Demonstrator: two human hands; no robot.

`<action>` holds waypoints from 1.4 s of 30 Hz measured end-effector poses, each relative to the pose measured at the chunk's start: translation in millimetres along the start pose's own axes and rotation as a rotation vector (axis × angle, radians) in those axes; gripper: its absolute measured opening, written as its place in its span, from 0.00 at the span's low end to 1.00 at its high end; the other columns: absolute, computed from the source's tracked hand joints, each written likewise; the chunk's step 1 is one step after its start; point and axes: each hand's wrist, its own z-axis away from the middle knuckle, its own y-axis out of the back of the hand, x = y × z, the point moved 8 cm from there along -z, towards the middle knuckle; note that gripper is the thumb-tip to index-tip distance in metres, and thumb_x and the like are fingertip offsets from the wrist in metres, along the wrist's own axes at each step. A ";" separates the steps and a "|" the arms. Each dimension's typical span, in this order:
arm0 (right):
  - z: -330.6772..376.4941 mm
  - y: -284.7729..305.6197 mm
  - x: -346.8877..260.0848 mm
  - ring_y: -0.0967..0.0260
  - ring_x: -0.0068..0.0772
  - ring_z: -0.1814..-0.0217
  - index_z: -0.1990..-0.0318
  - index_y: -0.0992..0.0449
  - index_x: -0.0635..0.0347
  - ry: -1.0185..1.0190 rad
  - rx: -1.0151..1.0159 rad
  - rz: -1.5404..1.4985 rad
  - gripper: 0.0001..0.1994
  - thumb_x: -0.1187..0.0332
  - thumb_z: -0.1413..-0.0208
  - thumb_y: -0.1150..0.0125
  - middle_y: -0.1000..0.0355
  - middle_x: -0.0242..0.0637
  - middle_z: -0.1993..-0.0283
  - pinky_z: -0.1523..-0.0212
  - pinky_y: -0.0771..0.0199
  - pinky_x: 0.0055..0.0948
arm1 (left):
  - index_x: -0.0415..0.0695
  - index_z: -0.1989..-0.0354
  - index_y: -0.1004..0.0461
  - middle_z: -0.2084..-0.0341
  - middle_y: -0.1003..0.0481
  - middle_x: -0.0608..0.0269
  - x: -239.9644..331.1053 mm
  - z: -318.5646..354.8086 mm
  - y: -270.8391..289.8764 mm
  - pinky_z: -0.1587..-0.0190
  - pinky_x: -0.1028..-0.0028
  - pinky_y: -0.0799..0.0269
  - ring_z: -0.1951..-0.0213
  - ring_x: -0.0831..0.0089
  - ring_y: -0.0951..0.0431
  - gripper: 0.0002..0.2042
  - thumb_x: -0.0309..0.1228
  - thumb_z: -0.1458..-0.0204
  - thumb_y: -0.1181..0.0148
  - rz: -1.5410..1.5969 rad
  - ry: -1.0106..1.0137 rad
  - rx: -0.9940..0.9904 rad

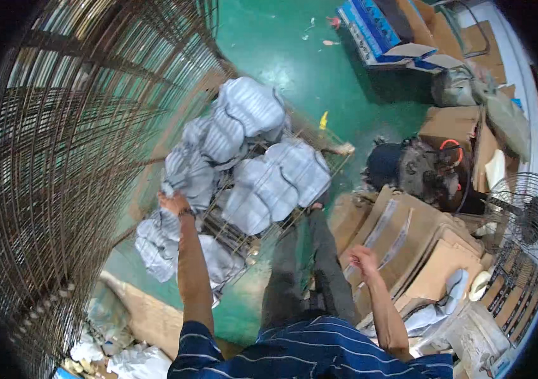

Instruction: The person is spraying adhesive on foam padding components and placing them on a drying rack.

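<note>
My left hand [174, 203] is closed on the edge of a light grey, ribbed, padded piece [188, 170], among several bundles of the same kind. A stack of these bundles with dark cords [250, 107] lies farther off, and another bundle [278, 186] rests nearer my legs. They lie on a low metal wire rack [247, 239] on the floor. More of the grey padding [158, 246] spreads just left of my left forearm. My right hand [363, 260] hangs above flattened cardboard, its fingers curled in with nothing visible in them.
A tall wire mesh rack [79, 126] stands along the left. To the right are stacked cardboard sheets [401, 234], a dark greasy machine [420, 167] and a wire fan cage [518, 211]. Blue and white boxes [389, 38] stand at the back right on the green floor [269, 44].
</note>
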 end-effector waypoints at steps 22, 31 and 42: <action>-193.1 -498.8 -174.7 0.28 0.27 0.62 0.51 0.20 0.66 0.326 -0.310 0.070 0.20 0.59 0.44 0.31 0.22 0.33 0.62 0.61 0.27 0.31 | 0.43 0.52 0.17 0.45 0.20 0.57 173.2 -13.2 -188.2 0.32 0.58 0.43 0.37 0.57 0.30 0.32 0.60 0.35 0.57 -0.017 -0.336 -0.699; -192.4 -470.4 -156.1 0.30 0.23 0.65 0.65 0.21 0.56 0.171 -0.283 0.058 0.09 0.62 0.43 0.29 0.23 0.26 0.65 0.64 0.32 0.29 | 0.47 0.51 0.19 0.52 0.20 0.68 167.4 6.7 -167.0 0.47 0.64 0.41 0.44 0.68 0.30 0.26 0.59 0.42 0.38 0.637 0.373 -0.727; -209.1 -453.8 -133.1 0.27 0.20 0.61 0.57 0.20 0.56 0.198 -0.337 0.046 0.07 0.65 0.38 0.34 0.22 0.26 0.60 0.63 0.23 0.27 | 0.38 0.43 0.33 0.49 0.27 0.47 132.9 -21.2 -191.3 0.47 0.49 0.17 0.53 0.44 0.20 0.21 0.34 0.39 0.36 0.881 0.679 -0.897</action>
